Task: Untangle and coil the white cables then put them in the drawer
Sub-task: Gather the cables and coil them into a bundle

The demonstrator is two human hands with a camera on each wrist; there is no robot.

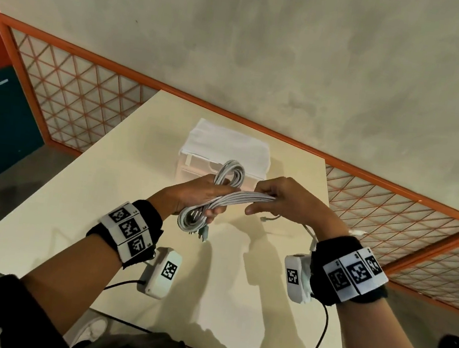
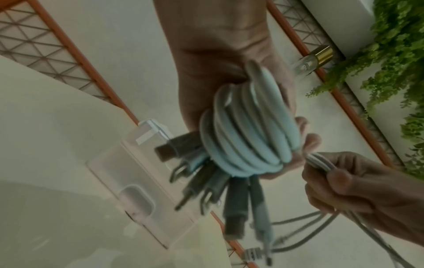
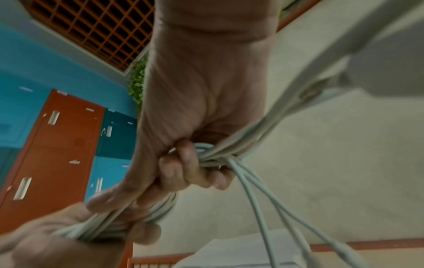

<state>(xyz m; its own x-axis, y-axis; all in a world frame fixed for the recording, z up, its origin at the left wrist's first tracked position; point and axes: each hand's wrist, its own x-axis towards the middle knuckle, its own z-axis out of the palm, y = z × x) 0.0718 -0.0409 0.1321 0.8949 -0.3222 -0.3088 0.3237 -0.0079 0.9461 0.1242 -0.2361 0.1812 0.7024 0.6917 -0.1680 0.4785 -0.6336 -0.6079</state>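
- The left hand (image 1: pixel 196 196) is gripping the coiled white cables (image 1: pixel 221 198), fingers curled around the bundle's middle, above the bench (image 1: pixel 89 200).
- The right hand (image 1: pixel 285 201) is clamping the cable strands beside it; loose ends are hanging below.
- The drawer (image 1: pixel 194 169) is sitting on the bench behind both hands.

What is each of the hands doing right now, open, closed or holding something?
Left hand: closed around the coiled white cables.
Right hand: closed, gripping the straight run of the same cables, loose ends trailing below it.
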